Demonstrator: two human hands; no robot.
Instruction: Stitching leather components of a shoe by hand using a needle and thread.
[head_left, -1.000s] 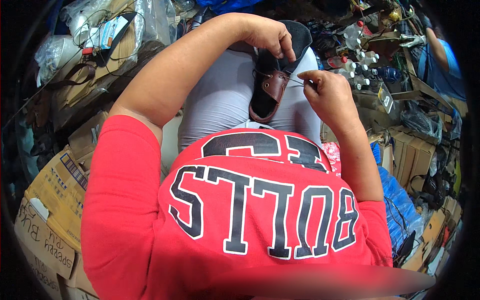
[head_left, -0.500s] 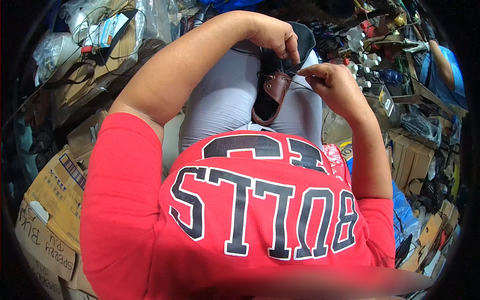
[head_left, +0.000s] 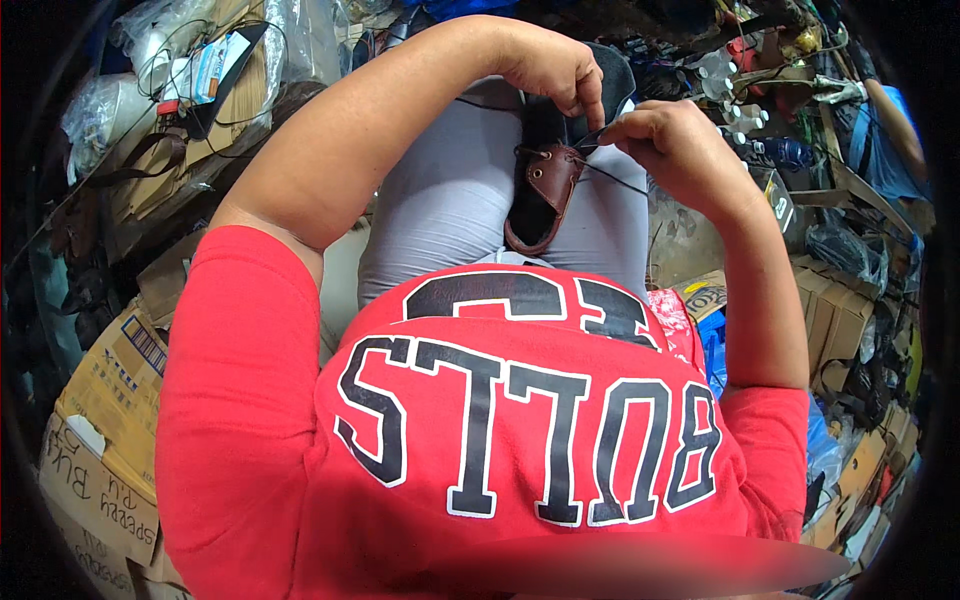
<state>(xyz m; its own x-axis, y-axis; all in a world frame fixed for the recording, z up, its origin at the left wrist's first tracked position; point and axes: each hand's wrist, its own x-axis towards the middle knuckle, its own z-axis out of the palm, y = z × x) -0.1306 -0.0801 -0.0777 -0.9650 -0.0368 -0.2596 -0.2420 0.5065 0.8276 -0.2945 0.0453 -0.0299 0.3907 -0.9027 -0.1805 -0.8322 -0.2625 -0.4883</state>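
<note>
A brown leather shoe [head_left: 555, 178] with a dark inside and metal eyelets lies between my thighs, its heel end toward me. A dark lace [head_left: 622, 181] runs from its eyelets out to the right. My left hand [head_left: 562, 78] is bent over the far part of the shoe, fingers curled and index finger pointing down; what they grip is hidden. Beside it, my right hand [head_left: 672, 150] pinches a thin dark strand at the shoe's right side, probably the lace. Behind the fingers shows a black piece [head_left: 608, 78], perhaps part of the shoe.
Cardboard boxes [head_left: 110, 400] stand at the left, below plastic bags and flat cardboard [head_left: 240, 95]. To the right are several small clear bottles [head_left: 742, 118], a dark blue bottle [head_left: 788, 152], more cardboard [head_left: 835, 310] and blue plastic sheeting [head_left: 895, 145].
My right hand has shifted a little up and to the right, with its forearm swung outward. The left hand has barely moved and the shoe lies in the same place.
</note>
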